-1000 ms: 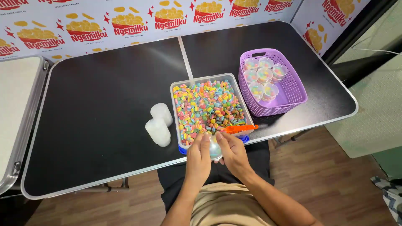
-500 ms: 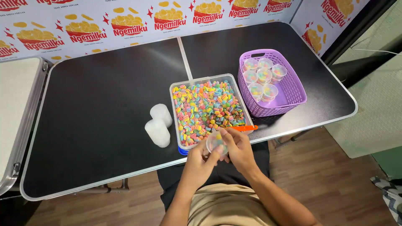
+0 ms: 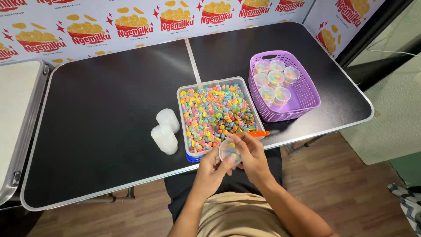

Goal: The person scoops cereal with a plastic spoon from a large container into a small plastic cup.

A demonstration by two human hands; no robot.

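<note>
- Only one view here, from a camera on the person's head, looking steeply down and forward over the black bench (image 3: 109, 109).
- It faces the far wall, whose printed panel (image 3: 131, 24) runs along the top edge.
- The person's own forearms and lap fill the bottom centre, close under the lens; the left hand (image 3: 210, 169) and right hand (image 3: 250, 156) sit near the bench's front edge.
- Nearly the whole benchtop fits in frame, with wooden floor (image 3: 351, 184) at lower right and a second, pale bench (image 3: 17, 101) at left.

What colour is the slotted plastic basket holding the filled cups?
Purple, seen in the head view: slotted plastic basket.
</note>
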